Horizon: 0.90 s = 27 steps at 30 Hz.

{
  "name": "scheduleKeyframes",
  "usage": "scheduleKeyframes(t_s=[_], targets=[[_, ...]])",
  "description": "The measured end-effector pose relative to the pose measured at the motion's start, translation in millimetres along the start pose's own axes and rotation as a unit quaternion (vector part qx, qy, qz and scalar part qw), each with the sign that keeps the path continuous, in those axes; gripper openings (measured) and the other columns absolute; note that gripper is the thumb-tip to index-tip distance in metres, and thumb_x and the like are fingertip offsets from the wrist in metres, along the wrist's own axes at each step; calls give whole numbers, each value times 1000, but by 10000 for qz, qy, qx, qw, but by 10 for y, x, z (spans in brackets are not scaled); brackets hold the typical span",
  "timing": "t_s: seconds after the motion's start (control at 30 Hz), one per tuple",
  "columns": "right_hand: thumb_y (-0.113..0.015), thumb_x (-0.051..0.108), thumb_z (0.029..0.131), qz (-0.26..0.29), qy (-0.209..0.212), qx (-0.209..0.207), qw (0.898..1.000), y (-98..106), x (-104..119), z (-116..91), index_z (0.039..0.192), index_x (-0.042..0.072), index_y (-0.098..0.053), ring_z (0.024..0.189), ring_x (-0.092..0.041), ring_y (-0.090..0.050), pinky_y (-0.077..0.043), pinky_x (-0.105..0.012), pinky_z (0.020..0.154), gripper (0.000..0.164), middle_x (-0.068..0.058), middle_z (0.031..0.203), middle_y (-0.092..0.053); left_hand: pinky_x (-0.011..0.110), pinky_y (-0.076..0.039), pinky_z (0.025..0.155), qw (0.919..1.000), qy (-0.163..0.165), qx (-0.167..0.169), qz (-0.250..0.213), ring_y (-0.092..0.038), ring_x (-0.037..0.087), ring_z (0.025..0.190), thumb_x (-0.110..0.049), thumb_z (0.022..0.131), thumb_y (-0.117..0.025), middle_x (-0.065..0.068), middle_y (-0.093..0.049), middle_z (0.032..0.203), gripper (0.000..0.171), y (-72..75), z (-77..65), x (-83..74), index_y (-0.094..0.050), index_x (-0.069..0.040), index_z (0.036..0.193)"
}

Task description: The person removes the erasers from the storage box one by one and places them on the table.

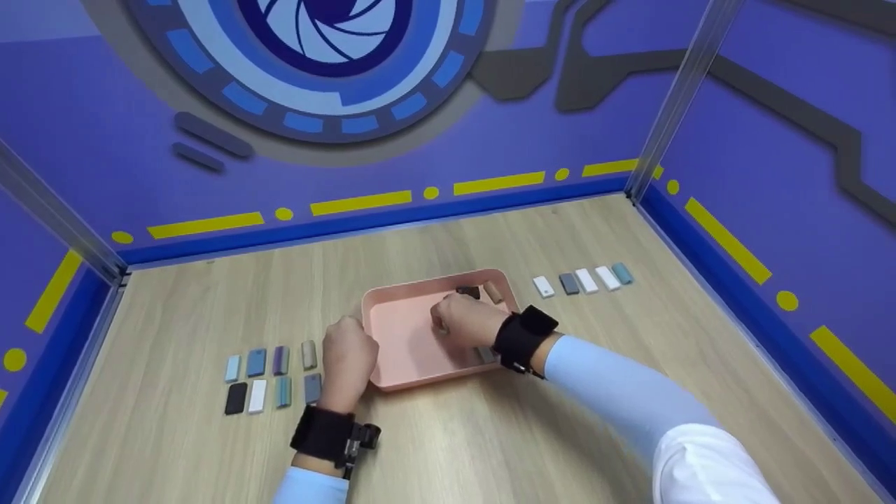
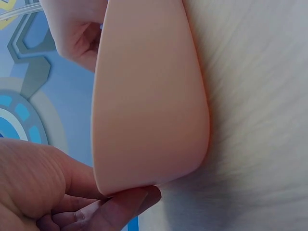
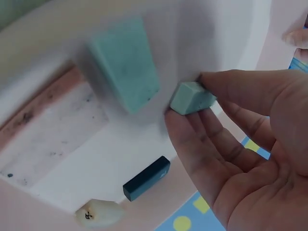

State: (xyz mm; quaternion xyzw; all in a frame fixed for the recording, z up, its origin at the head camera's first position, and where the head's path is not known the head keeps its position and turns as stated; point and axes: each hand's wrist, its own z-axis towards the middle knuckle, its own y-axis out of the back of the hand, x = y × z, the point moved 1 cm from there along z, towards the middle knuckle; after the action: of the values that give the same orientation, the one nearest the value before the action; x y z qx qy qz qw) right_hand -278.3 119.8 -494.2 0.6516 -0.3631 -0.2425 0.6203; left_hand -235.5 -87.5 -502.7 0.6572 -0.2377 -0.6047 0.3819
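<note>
A shallow pink tray (image 1: 402, 343) lies on the wooden table. My left hand (image 1: 350, 353) pinches its left side; in the left wrist view, thumb and fingers meet at the tray wall (image 2: 149, 106). Inside the tray, my right hand (image 1: 469, 320) pinches a small pale green block (image 3: 190, 97) between thumb and fingertips, as the right wrist view shows. Close to that hand lie a larger green block (image 3: 126, 65), a dark block (image 3: 147, 178) and a cream rounded piece (image 3: 98, 214). From the head camera, my right hand mostly hides the held block.
Left of the tray, several small blocks stand in two rows, among them a black block (image 1: 236, 398) and a blue one (image 1: 257, 362). A row with white blocks (image 1: 586, 280) and a teal one (image 1: 622, 273) lies to the right. Blue-purple panels (image 1: 560, 140) enclose the table.
</note>
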Motion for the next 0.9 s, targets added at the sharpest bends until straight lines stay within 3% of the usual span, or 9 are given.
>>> scheduleKeyframes(t_s=[0.17,0.47,0.7,0.9], targets=[[-64,13,81,68,126,48,9999,45,-11,-84,87,10,-69,72,-12,-59,-49,-27,69,8,1,80,-67,26,-33,44,9999,-112,-10,-16,-47,15,55,4,80,-46,4,-53,63,19,-1,-10,-7,-59,-4,68],[-69,15,76,946,-552,-41,9940,277,-226,-259,99,9,-70,80,-10,-60,-49,-29,75,24,0,91,-68,28,-33,45,9998,-182,-98,35,-45,16,57,5,78,-47,5,-53,63,19,-2,-9,9,-59,-4,66],[-62,4,77,1256,-1023,-261,9864,440,-541,-443,97,9,-71,83,-10,-61,-51,-27,72,22,-3,93,-69,28,-34,46,9996,-255,-140,39,-46,17,56,4,78,-46,6,-54,63,20,5,-8,22,-58,-4,65],[-63,5,78,1357,-1254,-866,9790,520,-963,-753,94,7,-71,83,-18,-63,-51,-34,74,18,-6,93,-69,28,-34,44,9995,-284,-136,-28,-46,17,55,5,77,-45,5,-52,61,20,10,-10,18,-57,-4,64]])
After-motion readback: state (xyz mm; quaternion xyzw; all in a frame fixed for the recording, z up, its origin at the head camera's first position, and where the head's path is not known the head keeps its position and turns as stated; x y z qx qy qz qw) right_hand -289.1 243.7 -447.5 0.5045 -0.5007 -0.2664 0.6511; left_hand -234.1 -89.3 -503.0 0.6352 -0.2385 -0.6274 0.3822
